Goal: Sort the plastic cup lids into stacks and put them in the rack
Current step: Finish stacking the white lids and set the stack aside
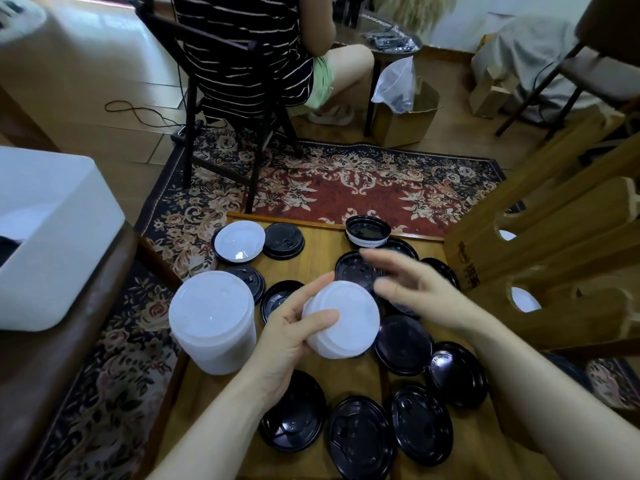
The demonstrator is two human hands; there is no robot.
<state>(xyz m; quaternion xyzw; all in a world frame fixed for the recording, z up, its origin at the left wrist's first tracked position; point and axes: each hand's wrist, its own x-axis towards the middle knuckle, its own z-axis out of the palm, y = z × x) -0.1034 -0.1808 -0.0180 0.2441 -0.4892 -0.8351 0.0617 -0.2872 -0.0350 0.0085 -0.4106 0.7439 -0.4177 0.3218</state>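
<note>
A short stack of white lids [341, 320] is gripped in the left hand [294, 336], thumb across its top, seemingly kept raised over the bench [322, 265] for adding; the right hand [412, 289] is held open above the black lids [403, 344], fingers spread and blurred; a taller white stack [213, 322] is stood aside, likely for the wooden rack [554, 258] at right.

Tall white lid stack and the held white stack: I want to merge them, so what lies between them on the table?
In the head view, only the left hand gripping the held white stack and black lids behind it separate it from the tall white stack.
</note>
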